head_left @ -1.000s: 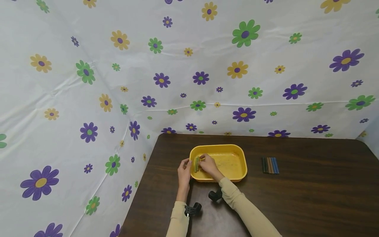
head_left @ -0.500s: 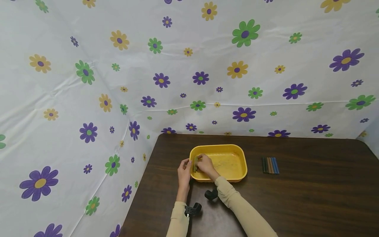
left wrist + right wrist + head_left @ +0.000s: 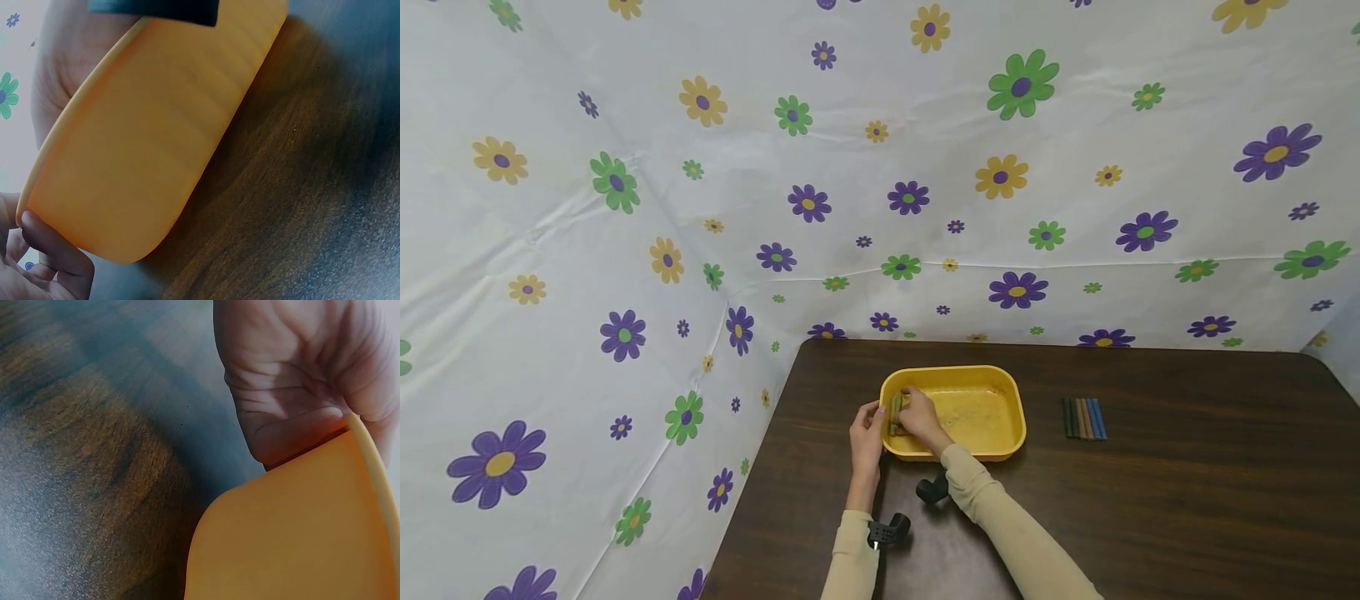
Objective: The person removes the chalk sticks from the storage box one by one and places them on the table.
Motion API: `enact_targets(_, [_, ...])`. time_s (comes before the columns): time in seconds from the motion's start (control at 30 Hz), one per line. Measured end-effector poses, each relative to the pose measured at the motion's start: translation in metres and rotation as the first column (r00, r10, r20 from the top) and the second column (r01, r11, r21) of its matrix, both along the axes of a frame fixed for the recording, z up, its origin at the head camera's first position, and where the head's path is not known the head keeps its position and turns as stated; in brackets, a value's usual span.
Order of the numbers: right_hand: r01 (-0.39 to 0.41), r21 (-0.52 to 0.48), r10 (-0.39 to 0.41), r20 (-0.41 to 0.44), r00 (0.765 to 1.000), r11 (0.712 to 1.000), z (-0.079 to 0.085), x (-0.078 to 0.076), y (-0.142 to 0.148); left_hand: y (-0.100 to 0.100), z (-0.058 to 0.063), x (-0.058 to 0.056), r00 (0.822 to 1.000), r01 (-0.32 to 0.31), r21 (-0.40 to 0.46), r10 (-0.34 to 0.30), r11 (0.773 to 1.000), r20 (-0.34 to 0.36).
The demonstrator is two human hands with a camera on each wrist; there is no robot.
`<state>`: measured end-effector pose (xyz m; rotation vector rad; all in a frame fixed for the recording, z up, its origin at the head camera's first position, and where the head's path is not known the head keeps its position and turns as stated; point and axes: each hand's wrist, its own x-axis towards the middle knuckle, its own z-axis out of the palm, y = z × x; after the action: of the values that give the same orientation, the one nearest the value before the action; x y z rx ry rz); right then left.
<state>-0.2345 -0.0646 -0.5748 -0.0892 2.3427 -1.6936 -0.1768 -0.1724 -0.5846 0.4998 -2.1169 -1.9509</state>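
Observation:
A shallow yellow plastic tub (image 3: 973, 417) stands on the dark table. My left hand (image 3: 867, 433) pinches its left rim; in the left wrist view the tub's side wall (image 3: 137, 137) fills the middle, with my left hand's fingers at the rim's corner. Inside the tub, my right hand (image 3: 923, 421) reaches to the left end. Its thumb and fingers are curled about thin greenish sticks (image 3: 895, 408) standing along the left wall. The hand partly hides them, so I cannot tell how many it holds. In the right wrist view my left hand (image 3: 300, 381) is seen at the tub's edge.
To the right of the tub, several thin sticks (image 3: 1084, 418) in dark green, brown and blue lie side by side on the table (image 3: 1195, 475). Behind and to the left hangs a white flowered cloth (image 3: 842, 150). Black cameras sit on both wrists.
My right hand has moved slightly left within the tub, closer to the left wall, and the greenish sticks have shifted left with it. My left hand stays at the rim.

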Motion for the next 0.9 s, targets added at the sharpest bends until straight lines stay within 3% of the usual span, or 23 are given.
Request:
enact_targets(0.33, [-0.018, -0.099, 0.014, -0.035, 0.999, 0.995, 0.003, 0.001, 0.007, -0.001, -0.002, -0.001, 1.0, -0.004, -0.002, 0.004, 1.0, 0.016])
enact_targets(0.57, [0.014, -0.152, -0.007, 0.049, 0.999, 0.988, 0.002, -0.005, 0.01, -0.002, -0.001, 0.001, 0.999, 0.005, -0.003, -0.005, 1.0, -0.043])
enact_targets(0.7, [0.02, -0.183, -0.006, 0.076, 0.997, 0.983, 0.007, -0.006, 0.019, -0.001, 0.001, 0.002, 0.999, 0.014, 0.003, -0.014, 1.0, -0.032])
enact_targets(0.8, [0.013, -0.204, 0.005, 0.087, 0.996, 0.979, 0.014, -0.007, 0.029, 0.003, 0.014, 0.006, 1.0, 0.008, 0.004, -0.008, 1.0, 0.0])
enact_targets(0.9, [0.005, -0.231, 0.019, 0.105, 0.994, 0.973, 0.02, -0.011, 0.043, 0.006, 0.017, 0.006, 1.0, -0.01, -0.005, 0.01, 1.0, 0.015])
